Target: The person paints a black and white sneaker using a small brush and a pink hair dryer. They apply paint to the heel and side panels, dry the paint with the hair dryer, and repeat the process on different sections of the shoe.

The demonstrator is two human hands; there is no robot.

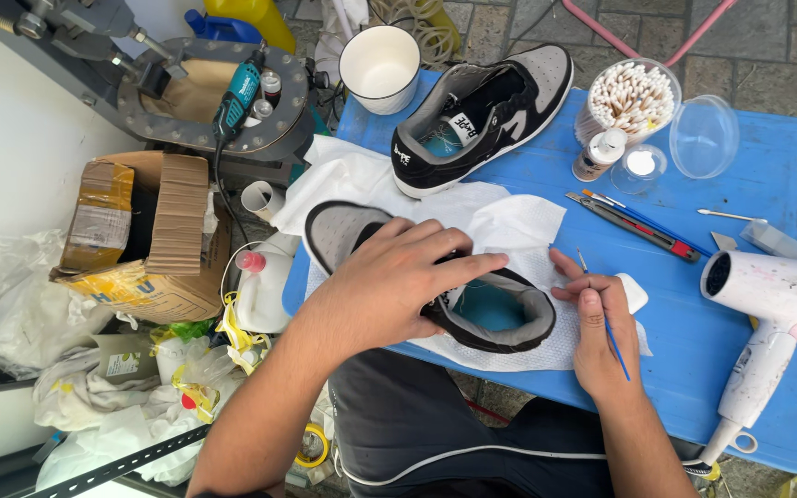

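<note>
Looking down over my hands, I see my left hand (pixel 398 281) spread flat over a grey-and-black shoe (pixel 500 318), fingers loosely bent and pressing on its top, gripping around the collar. That shoe lies on a white cloth (pixel 509 226) near the front edge of the blue table (pixel 767 369), toe toward the left edge, its teal lining facing up. My right hand (pixel 597 337) sits just right of the shoe's heel, fingers pinched closed around a thin blue brush (pixel 612 339), whose tip points up toward the cloth; a small white pad (pixel 636 290) lies just beside that hand. A second shoe (pixel 486 115) of the same colours rests toward the back edge, next to a white cup (pixel 380 66) at the back left corner. Right of it stand a tub of cotton swabs (pixel 632 95), a small white bottle (pixel 599 155) and a clear lid (pixel 703 136). A utility knife (pixel 634 226) and more brushes lie mid-table, a single swab (pixel 731 216) beyond them. A white hair dryer (pixel 772 314) lies along the right edge. Off the left edge, I see a cardboard box (pixel 154 235), a rotary tool (pixel 237 92) and crumpled bags (pixel 94 387).
</note>
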